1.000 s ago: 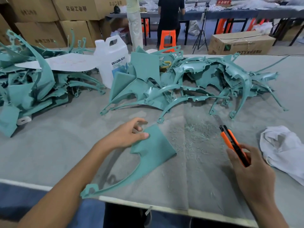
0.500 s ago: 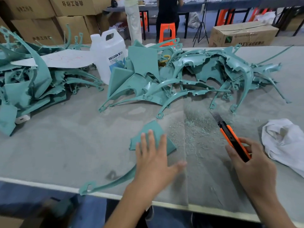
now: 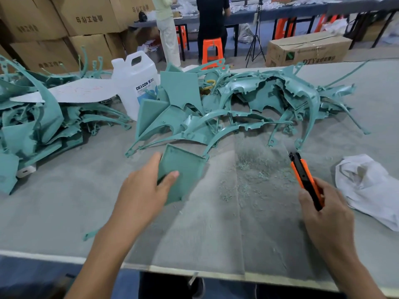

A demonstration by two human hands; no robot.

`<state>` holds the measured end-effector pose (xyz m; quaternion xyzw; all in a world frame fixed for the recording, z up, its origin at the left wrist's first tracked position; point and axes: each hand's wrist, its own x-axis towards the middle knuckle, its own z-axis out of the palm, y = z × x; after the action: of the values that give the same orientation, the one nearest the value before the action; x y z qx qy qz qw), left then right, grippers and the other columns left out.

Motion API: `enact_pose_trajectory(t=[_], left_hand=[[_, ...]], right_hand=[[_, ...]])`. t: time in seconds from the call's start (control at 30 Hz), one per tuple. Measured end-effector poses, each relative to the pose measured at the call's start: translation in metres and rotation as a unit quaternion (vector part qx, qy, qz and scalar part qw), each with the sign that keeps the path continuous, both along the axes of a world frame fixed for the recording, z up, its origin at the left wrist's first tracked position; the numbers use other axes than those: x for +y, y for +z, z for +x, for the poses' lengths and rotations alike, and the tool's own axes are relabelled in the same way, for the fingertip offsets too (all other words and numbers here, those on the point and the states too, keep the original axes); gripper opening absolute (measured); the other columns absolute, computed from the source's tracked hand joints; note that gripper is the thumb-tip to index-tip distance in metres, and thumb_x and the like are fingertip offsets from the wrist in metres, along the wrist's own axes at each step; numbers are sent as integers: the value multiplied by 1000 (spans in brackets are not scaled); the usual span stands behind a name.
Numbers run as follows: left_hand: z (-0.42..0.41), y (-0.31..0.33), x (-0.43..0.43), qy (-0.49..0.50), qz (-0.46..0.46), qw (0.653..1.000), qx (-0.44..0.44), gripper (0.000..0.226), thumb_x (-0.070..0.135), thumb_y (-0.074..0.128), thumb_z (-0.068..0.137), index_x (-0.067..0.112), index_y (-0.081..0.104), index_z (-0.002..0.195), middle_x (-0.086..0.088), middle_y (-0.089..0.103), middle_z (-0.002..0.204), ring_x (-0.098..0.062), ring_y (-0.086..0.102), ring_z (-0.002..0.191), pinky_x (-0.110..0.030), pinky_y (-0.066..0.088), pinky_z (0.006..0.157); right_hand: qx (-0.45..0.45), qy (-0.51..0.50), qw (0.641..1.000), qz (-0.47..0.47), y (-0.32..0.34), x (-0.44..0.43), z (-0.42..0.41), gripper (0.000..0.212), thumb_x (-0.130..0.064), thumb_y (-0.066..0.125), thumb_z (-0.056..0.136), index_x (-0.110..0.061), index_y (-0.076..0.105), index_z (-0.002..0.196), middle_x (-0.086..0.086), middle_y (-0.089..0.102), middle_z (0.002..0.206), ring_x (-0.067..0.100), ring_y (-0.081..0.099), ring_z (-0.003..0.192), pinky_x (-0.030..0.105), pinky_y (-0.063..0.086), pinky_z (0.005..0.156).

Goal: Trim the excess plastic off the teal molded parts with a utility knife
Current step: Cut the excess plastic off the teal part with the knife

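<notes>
A teal molded part (image 3: 185, 169) with a flat panel and a long thin arm is tilted up off the grey table (image 3: 64, 208). My left hand (image 3: 144, 190) grips the panel's left edge, thumb across its face; my forearm hides most of the thin arm. To the right, my right hand (image 3: 323, 210) holds an orange and black utility knife (image 3: 304, 178), its tip pointing away from me, apart from the part. Teal shavings (image 3: 250, 169) lie on the table between my hands.
A pile of teal parts (image 3: 237, 108) fills the table's middle back, another pile (image 3: 32, 121) the left. A white jug (image 3: 136, 83) stands between them. A white cloth (image 3: 371, 188) lies at the right. Cardboard boxes, stools and two people are beyond the table.
My left hand went from pressing flat on the part to gripping its panel edge and tilting it up. The knife hand stayed at the right.
</notes>
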<state>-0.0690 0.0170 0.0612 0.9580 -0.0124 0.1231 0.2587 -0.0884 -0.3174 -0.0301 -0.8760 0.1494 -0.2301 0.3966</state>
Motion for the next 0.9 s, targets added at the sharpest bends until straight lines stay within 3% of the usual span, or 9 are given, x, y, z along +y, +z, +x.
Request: enact_pose_trajectory(t=[0.1,0.17,0.27,0.37,0.57,0.67,0.77,0.83,0.9], left_hand=[[-2,20,-8,-29,63,998,12,31,62,56,88,32,46,93,9,62,79,-23,60,77,-39,50,66],[5,20,-17,-33,145,988,51,30,62,52,92,34,43,98,7,60,81,-27,58,79,-38,47,64],[16,14,-32,-33,240,966,91,28,55,42,100,28,36,107,1,56,81,-28,47,71,-38,33,58],[17,15,-35,-55,258,958,113,23,39,40,97,26,23,90,0,53,71,-19,40,56,-35,23,50],[19,27,-30,-133,184,955,191,25,23,43,95,31,25,110,0,55,73,-23,54,69,-39,40,59],[18,29,-25,-129,195,955,182,42,36,43,102,53,18,131,4,58,85,-30,58,86,-39,45,70],[18,28,-21,-122,206,953,187,49,45,38,103,64,3,132,-3,64,97,-33,59,97,-39,48,78],[17,27,-20,-130,192,952,202,40,44,38,104,54,12,132,-2,63,90,-29,59,87,-39,48,74],[17,25,-21,-122,190,952,207,14,42,39,104,32,32,109,-2,57,84,-23,55,75,-38,40,61]], right_hand=[[10,66,984,168,18,31,-18,24,-28,63,96,-41,51,111,3,71,87,22,66,59,30,52,53],[65,141,934,321,22,61,-35,23,-22,57,99,-43,49,103,8,72,81,21,56,40,27,42,34],[128,196,852,469,16,100,-54,17,-16,49,103,-27,52,115,7,67,71,20,46,33,19,34,30],[167,182,799,548,13,118,-55,25,-8,43,103,-21,60,116,6,62,69,22,45,36,19,33,32],[214,187,757,588,18,145,-50,17,-14,46,103,-17,57,116,10,61,76,23,50,39,20,36,33],[224,189,749,595,17,152,-50,19,-16,44,105,-24,55,118,15,60,81,24,51,40,23,40,34],[228,201,744,594,16,155,-49,20,-19,42,107,-30,54,119,15,62,78,25,54,42,25,43,35],[225,212,748,587,15,157,-47,20,-20,41,108,-32,53,119,10,63,72,25,54,42,25,43,35],[216,216,757,578,13,162,-45,20,-20,38,108,-30,51,120,7,61,66,24,53,41,24,42,34]])
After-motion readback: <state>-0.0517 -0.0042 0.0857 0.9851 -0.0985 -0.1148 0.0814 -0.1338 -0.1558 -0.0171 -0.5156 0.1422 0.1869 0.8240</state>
